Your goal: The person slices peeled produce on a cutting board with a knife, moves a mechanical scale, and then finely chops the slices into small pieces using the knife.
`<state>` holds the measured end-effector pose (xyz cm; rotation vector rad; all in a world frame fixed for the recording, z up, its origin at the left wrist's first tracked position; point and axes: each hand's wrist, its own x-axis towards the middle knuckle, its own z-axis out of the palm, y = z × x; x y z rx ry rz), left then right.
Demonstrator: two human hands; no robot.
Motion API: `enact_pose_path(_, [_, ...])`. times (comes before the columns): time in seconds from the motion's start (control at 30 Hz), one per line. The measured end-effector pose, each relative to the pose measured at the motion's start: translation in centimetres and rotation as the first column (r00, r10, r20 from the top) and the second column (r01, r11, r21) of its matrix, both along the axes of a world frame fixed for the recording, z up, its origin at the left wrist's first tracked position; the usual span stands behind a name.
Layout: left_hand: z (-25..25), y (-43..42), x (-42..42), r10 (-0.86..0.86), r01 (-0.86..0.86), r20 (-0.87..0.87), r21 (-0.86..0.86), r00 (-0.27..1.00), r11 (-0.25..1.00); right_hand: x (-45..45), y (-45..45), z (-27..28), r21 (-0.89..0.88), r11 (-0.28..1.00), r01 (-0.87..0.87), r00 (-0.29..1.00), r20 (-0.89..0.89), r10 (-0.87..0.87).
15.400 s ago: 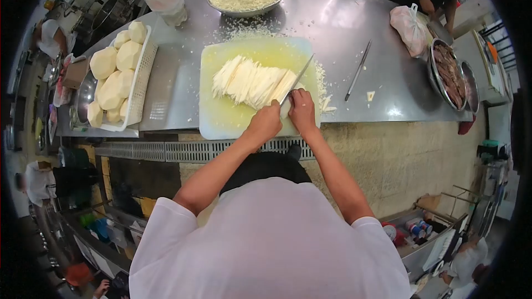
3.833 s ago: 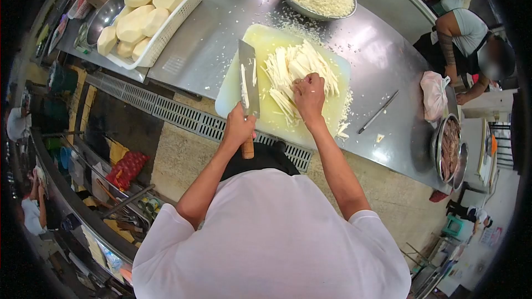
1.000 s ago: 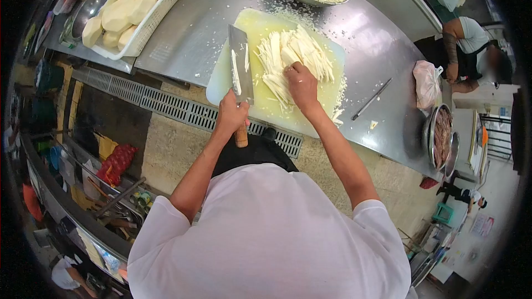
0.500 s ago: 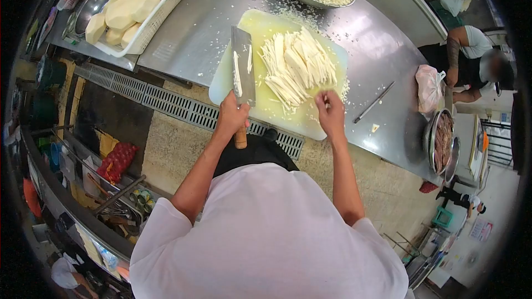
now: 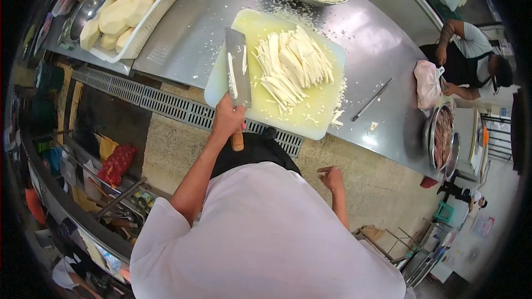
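Note:
My left hand (image 5: 229,117) is closed round the wooden handle (image 5: 237,140) of a cleaver. The broad cleaver blade (image 5: 237,66) points away from me over the left part of a pale cutting board (image 5: 327,124), with a few white strips stuck to it. Right of the blade lies a heap of pale cut vegetable strips (image 5: 293,63) on the board. My right hand (image 5: 331,178) hangs low beside my body, off the table, with its fingers loosely bent and partly apart; nothing shows in it.
Whole peeled pale vegetables fill a white basket (image 5: 160,11) at the far left. A metal bowl (image 5: 310,0) of chopped bits stands behind the board. Right are a thin dark tool (image 5: 372,99), a pink bag (image 5: 426,83) and a bowl of meat (image 5: 442,135). A co-worker (image 5: 471,55) stands there.
My right hand has left the board's right edge and dropped down toward my side. A few strips now lie by that edge. My left hand keeps the cleaver in nearly the same place.

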<state>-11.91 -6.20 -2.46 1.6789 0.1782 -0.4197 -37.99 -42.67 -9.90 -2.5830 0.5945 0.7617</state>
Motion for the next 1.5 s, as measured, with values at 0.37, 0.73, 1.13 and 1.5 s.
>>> enact_pose_path(0.37, [-0.2, 0.9, -0.2, 0.033, -0.033, 0.014, -0.004, 0.999, 0.999, 12.0, 0.7, 11.4, 0.332, 0.941, 0.072, 0.989, 0.101, -0.111])
enact_pose_path(0.73, [3.7, 5.8, 1.4, -0.096, 0.097, -0.049, 0.02, 0.994, 0.995, 42.7, 0.3, 6.1, 0.537, 0.832, -0.14, 0.803, 0.554, -0.223])
enact_pose_path(1.13, [4.6, 3.9, 17.5, -0.982, 0.63, 0.087, 0.757, 0.169, 0.175, 45.2, 4.3, 5.5, 0.712, 0.696, -0.092, 0.955, 0.262, -0.141])
enact_pose_path(1.5, [5.4, -2.8, 24.6, -0.979, 0.496, 0.165, 0.864, -0.12, 0.085, 40.0, 6.8, 8.4, 0.715, 0.692, -0.1, 0.959, 0.256, -0.125])
